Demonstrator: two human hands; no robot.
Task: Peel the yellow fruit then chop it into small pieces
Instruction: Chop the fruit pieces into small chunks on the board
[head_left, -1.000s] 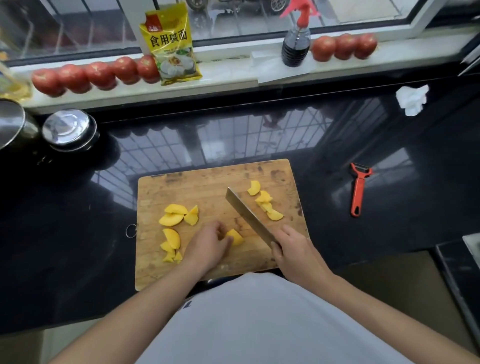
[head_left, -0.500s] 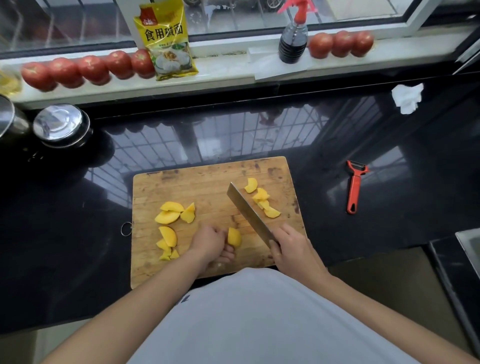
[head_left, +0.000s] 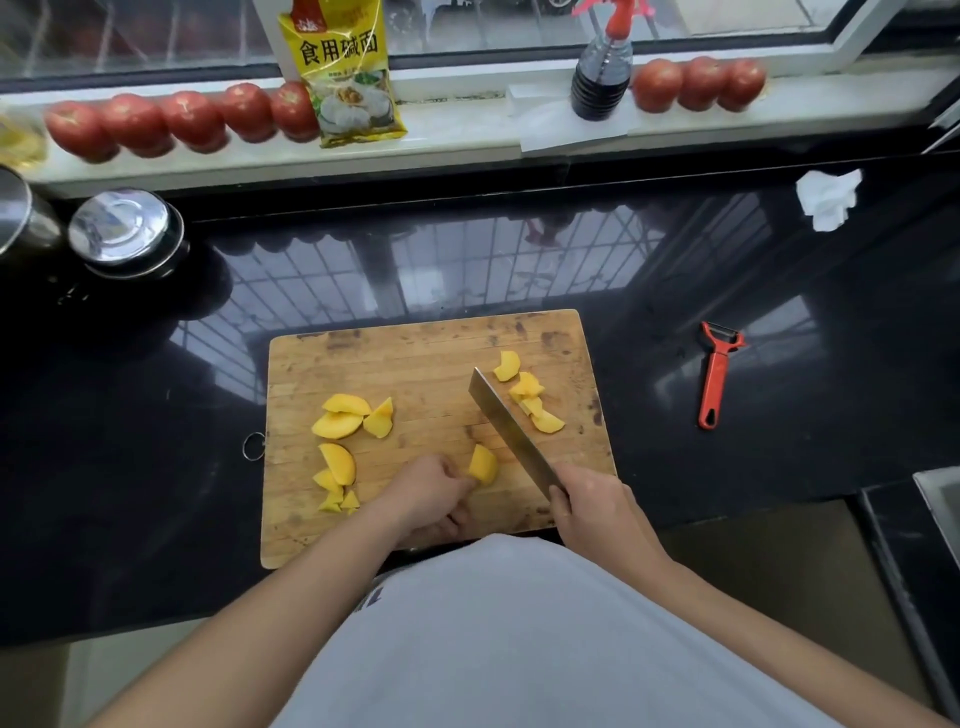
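A wooden cutting board (head_left: 415, 364) lies on the black counter. On it my left hand (head_left: 434, 499) pinches a yellow fruit piece (head_left: 483, 464) that stands on edge near the board's front. My right hand (head_left: 592, 506) grips the handle of a cleaver (head_left: 511, 431), whose blade slants up and away to the right of that piece. Several cut yellow slices (head_left: 343, 418) lie on the board's left half. More yellow pieces (head_left: 530, 395) sit just right of the blade.
A red peeler (head_left: 716, 374) lies on the counter right of the board. A crumpled tissue (head_left: 828, 200) is at the far right, steel pots (head_left: 127, 231) at the far left. Tomatoes (head_left: 176, 122), a yellow packet (head_left: 343, 73) and a spray bottle (head_left: 602, 67) line the sill.
My left hand has turned the fruit piece up onto its edge and slid back towards me. The cleaver has shifted slightly and stays right of the piece.
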